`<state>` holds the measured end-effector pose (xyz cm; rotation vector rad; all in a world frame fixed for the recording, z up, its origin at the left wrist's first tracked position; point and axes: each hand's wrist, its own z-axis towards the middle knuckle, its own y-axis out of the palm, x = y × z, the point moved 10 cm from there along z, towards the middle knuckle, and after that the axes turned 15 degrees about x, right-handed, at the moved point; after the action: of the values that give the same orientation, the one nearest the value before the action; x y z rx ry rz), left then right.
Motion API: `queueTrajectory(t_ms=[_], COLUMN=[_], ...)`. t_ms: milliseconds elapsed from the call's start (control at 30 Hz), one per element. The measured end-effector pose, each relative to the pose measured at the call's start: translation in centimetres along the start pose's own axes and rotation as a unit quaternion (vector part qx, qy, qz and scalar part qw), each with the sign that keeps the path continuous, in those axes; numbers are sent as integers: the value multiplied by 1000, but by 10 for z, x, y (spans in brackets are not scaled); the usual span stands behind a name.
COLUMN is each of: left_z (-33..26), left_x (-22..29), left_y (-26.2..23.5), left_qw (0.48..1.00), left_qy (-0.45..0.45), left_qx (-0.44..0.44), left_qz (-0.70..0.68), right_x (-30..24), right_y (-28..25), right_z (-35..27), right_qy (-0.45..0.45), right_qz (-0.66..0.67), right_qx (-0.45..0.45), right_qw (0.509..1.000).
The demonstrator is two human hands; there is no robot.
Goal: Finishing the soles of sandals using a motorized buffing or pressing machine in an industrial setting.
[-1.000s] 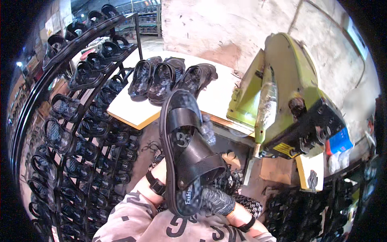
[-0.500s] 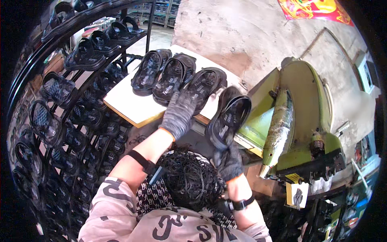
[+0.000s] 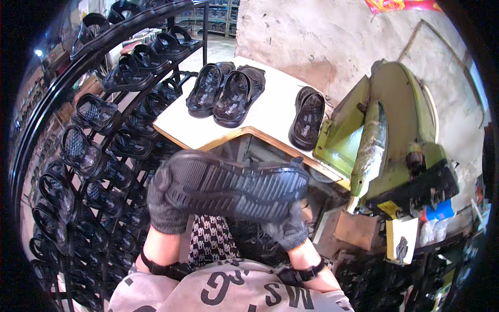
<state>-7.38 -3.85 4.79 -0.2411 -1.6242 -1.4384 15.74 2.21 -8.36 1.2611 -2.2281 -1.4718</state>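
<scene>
A black slide sandal is held crosswise before my body, its ridged sole facing up. My left hand, in a dark knit glove, grips its left end. At the other end my right hand, gloved alike, holds it from below. The sandal hides some of the fingers, and whether a second sandal overlaps it I cannot tell. Beyond, on the white tabletop, several black sandals stand together on the left. Another black sandal lies alone on the right, next to a green machine.
At left a black metal rack carries rows of black sandals. The green machine, with a tapered, film-wrapped arm, stands right of the table. A card with a sandal picture hangs below it. The table's front edge has a cutout.
The sandal under my left hand has left the tabletop. My hands have come together nearer my body, around a sandal turned sole up. A lone sandal now shows on the table's right side.
</scene>
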Motion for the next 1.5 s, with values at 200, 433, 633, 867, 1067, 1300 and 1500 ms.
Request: queueTrajectory(t_ms=[200,433,633,867,1067,1300,1500], left_z=[-64,-143,-177,-158,-134,-95,-72], left_x=[-102,-184,-230,-279,-260,-210,-203], left_y=[24,177,228,198,177,170,121], left_qw=[952,880,871,868,861,909,884], left_qy=[-69,-292,-323,-372,-274,-213,-168], left_qx=[-150,-373,-370,-326,-391,-333,-318], left_qz=[259,46,-7,35,174,131,299], right_x=[-28,-118,-162,-185,-185,-169,-152], right_y=[-74,-159,-169,-174,-163,-128,-110], right_z=[-95,-234,-311,-298,-271,-218,-184], right_qy=[-131,-405,-622,-603,-590,-514,-468], right_qz=[-145,-57,85,57,76,52,8], right_qx=[81,218,160,84,110,44,112], right_qw=[977,886,762,791,796,855,876])
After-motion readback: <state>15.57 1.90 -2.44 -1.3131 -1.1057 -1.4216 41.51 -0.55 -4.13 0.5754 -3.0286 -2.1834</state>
